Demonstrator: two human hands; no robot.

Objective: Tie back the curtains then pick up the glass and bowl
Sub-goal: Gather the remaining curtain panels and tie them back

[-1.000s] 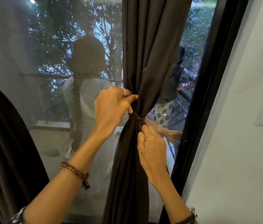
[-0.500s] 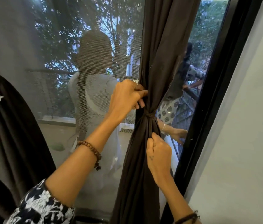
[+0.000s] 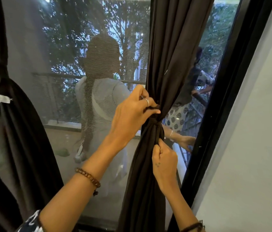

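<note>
right curtain [image 3: 170, 64], hangs upright, gathered at knot [image 3: 155, 122] | left hand [image 3: 132, 113]: touching above knot, pinching the tie end | right hand [image 3: 164, 158]: just below knot, clenched on cloth | glass, bowl: not in view

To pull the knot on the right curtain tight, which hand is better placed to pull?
Probably the right hand: it grips the curtain fabric just below the knot and can pull down. The left hand pinches the fabric at the knot, so it can steady it.
</note>
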